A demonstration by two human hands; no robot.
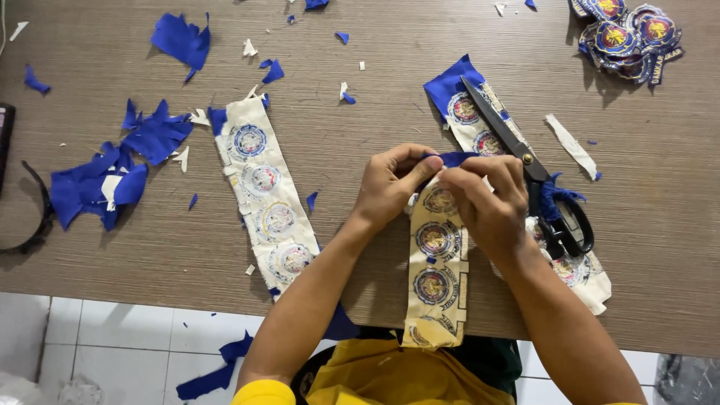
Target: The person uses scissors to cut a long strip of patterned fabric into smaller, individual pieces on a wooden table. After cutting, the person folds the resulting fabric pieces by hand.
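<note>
Both my left hand (pixel 391 184) and right hand (pixel 487 199) pinch the blue top edge of the cream cloth strip of round embroidered badges (pixel 437 255) — it hangs over the brown wooden table (pixel 337 150) edge; I judge I'm peeling backing — next needs steady pull.

Both bare forearms reach forward and converge, the left hand (pixel 391 184) and right hand (pixel 487 199) meeting close together, fingers (pixel 420 171) curled and pinched shut, thumbs nearly touching, wrists slightly bent.

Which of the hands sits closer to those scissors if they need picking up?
Probably the right hand: the scissors lie just beside it, handles near its wrist. The left hand pinches the strip of patches on the far side.
</note>
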